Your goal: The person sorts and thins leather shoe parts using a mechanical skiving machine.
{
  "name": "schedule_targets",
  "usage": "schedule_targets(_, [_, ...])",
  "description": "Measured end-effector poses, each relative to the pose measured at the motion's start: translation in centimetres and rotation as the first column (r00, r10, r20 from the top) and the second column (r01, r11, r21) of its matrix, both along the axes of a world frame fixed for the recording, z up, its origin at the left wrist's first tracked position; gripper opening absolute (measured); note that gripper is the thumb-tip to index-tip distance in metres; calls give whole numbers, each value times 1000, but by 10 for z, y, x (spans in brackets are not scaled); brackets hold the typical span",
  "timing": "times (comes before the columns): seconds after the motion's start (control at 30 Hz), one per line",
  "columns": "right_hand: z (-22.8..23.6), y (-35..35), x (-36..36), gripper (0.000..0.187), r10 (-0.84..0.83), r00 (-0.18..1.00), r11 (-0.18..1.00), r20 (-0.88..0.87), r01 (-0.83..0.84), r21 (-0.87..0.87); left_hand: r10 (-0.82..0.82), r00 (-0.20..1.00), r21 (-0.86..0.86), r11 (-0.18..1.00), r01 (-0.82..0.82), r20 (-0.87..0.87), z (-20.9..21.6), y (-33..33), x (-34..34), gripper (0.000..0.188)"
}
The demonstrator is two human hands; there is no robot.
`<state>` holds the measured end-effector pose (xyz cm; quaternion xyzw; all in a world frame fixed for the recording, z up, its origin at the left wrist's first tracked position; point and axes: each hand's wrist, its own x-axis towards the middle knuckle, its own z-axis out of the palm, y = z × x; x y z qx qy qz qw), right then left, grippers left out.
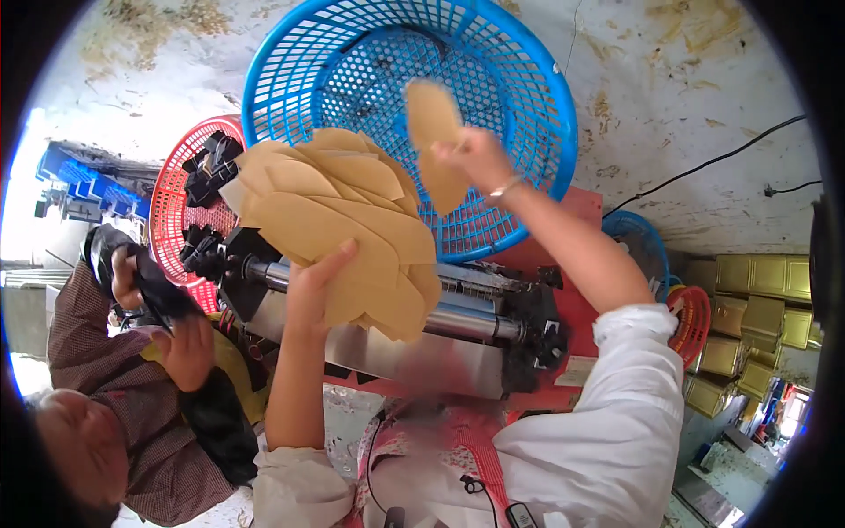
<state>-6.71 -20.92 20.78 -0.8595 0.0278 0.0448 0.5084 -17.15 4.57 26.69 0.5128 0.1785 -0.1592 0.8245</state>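
My left hand (319, 280) grips a thick, fanned stack of tan insole-shaped sheets (343, 211) from below, its thumb lying over the front ones. The stack stands above a machine with metal rollers (471, 321) and hides part of it. To the right, my right hand (478, 160) pinches a single tan insole-shaped sheet (433, 110), slightly blurred. That sheet is raised in front of a large blue plastic basket (559, 114), apart from the stack. The basket's visible bottom shows only dark specks.
At left a co-worker's hands (189, 352) handle a dark item. Behind them, a red basket (163, 207) holds black parts. Yellow metal containers (748, 317) stack up at far right, near a smaller red basket (695, 317). A black cable (695, 176) runs along the wall.
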Motion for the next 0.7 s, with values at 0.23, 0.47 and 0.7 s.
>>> schedule_targets(0.23, [99,61,-179,30,171,882,977,439,-92,-194,-99,995,-214,972,95,-10,-11,7,-73,45])
schedule_targets(0.47, [115,81,-257,41,322,946,938,31,-314,-149,-261,963,2,965,262,-73,-18,50,-161,48])
schedule_targets(0.7, [71,117,-199,52,566,769,810,296,-585,-29,-567,816,-147,822,551,-113,-52,76,-216,52])
